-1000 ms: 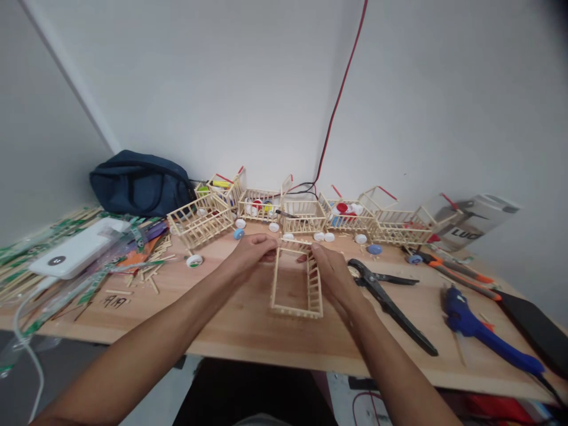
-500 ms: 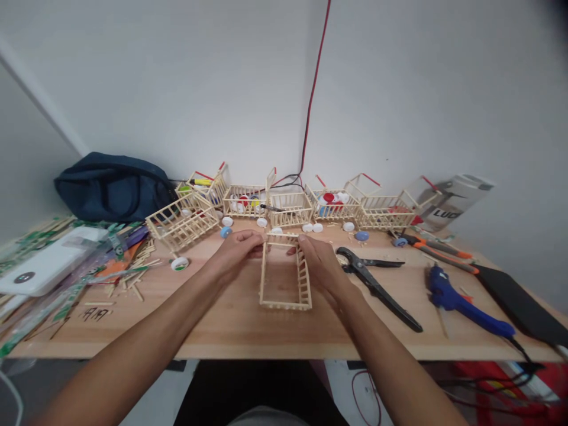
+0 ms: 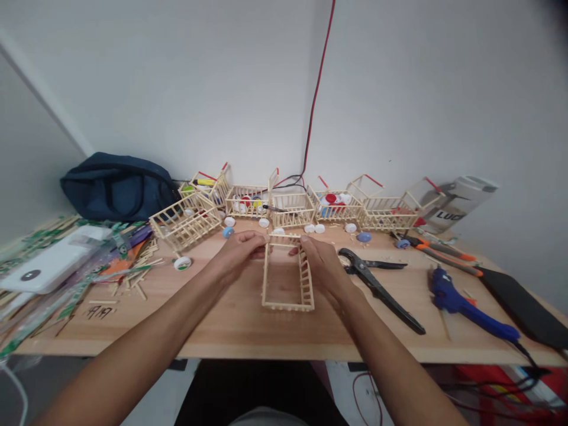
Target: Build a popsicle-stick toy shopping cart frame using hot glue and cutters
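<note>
Between my hands is a small rectangular basket frame (image 3: 287,306) made of thin pale wooden sticks, with rungs along its right side and far end. My left hand (image 3: 243,247) pinches its far left corner, fingers closed. At the far right corner, my right hand (image 3: 322,258) grips the frame, thumb on top and fingertips showing inside it. Just beyond the far end stands a finished-looking stick cart (image 3: 291,218) with a white bottle-cap wheel (image 3: 278,231).
Several stick carts line the wall, including a tilted one (image 3: 186,222). To the right lie black pliers (image 3: 381,290), a blue glue gun (image 3: 461,302) and orange-handled pliers (image 3: 448,254). Loose sticks, a white power bank (image 3: 48,260) and a blue bag (image 3: 119,186) are left.
The whole view has shifted slightly, so everything appears a little further right. My hands keep the same hold on the stick frame.
</note>
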`<state>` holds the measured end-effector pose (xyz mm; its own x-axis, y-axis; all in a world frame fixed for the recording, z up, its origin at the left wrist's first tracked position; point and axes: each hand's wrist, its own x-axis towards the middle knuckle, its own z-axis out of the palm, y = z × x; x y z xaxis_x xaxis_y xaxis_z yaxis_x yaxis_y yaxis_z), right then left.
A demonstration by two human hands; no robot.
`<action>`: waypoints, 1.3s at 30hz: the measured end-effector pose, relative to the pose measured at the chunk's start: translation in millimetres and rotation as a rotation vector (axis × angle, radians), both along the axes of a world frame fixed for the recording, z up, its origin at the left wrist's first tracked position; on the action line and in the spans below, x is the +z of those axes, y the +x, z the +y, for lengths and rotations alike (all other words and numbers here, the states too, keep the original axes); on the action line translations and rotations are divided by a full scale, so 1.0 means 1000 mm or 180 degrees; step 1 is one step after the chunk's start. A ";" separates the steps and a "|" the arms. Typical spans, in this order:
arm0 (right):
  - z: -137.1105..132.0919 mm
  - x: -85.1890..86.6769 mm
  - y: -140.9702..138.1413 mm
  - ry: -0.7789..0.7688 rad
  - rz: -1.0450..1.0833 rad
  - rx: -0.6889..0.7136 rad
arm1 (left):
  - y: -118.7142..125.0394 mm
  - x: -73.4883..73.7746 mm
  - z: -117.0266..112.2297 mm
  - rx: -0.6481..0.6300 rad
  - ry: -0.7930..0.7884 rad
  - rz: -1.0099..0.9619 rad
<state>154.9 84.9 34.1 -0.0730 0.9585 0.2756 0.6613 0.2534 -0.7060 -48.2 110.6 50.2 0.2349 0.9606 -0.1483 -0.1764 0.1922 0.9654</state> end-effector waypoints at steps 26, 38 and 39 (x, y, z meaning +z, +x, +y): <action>-0.006 -0.001 0.003 0.0682 0.0229 0.0159 | -0.004 0.008 -0.007 0.0189 0.0985 0.0392; -0.014 0.002 0.003 0.1714 -0.0064 0.0138 | -0.003 0.018 -0.019 0.0098 0.1400 0.0147; -0.015 0.003 0.003 0.1787 -0.0090 0.0133 | -0.003 0.018 -0.020 0.0086 0.1462 0.0120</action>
<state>158.1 70.2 36.6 -0.1225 0.6614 0.7399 0.6595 0.6114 -0.4373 -51.2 90.8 68.2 0.2115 0.9345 0.2862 -0.1386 -0.2612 0.9553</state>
